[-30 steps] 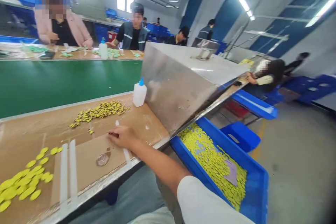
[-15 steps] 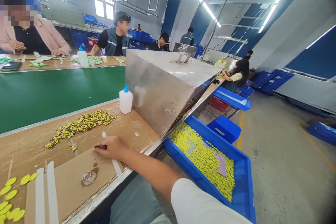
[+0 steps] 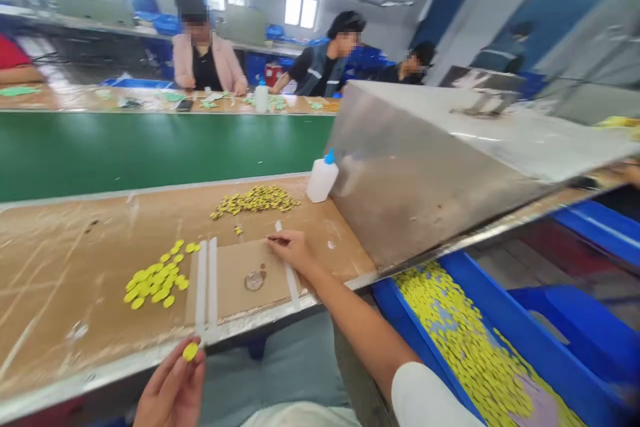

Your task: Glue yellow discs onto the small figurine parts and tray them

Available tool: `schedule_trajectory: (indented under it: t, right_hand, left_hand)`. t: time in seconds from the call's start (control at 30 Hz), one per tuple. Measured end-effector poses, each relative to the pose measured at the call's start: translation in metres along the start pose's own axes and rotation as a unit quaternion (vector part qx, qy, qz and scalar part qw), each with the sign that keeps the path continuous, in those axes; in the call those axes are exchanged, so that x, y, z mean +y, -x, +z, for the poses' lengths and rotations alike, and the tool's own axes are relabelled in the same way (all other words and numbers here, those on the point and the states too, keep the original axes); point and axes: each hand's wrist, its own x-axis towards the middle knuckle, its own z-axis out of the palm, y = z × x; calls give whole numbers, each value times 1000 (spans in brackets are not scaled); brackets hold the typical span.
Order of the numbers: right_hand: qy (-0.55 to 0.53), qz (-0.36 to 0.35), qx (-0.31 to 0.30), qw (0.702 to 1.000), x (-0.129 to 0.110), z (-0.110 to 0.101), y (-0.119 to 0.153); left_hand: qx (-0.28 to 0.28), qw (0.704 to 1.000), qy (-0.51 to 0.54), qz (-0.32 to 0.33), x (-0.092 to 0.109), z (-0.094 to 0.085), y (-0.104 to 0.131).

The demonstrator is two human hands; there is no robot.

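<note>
Pinching yellow disc (image 3: 190, 351) by edge in left hand (image 3: 173, 387), likely sparing its face. Holding right hand (image 3: 295, 250) narrow near far edge of cardboard sheet (image 3: 235, 273); cannot tell contents.

Brown bench (image 3: 95, 227) with yellow discs (image 3: 155, 282)

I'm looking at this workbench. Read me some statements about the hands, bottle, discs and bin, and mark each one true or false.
1. The left hand holds a yellow disc. True.
2. The right hand grips the bottle. False: it is at the cardboard, apart from the bottle.
3. The bottle's cap is red. False: it is blue.
4. The disc pile on the table lies left of the two white strips. True.
5. The bin full of yellow pieces is green. False: it is blue.
</note>
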Motion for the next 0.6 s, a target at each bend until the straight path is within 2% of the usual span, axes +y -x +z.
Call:
schedule_trajectory:
  t: [0.1, 0.23, 0.4, 0.6]
  right_hand:
    - [-36, 22, 17, 999, -3, 0, 8]
    - [-68, 22, 4, 997, -17, 3, 18]
    - [-75, -41, -18, 996, -37, 9, 34]
    - [-68, -102, -27, 992, -35, 14, 39]
  left_hand:
    - [3, 999, 33, 29, 9, 18, 3]
    - [-34, 993, 73, 87, 11, 35, -12]
    - [-95, 984, 84, 124, 1, 51, -34]
    - [-135, 979, 60, 140, -4, 64, -44]
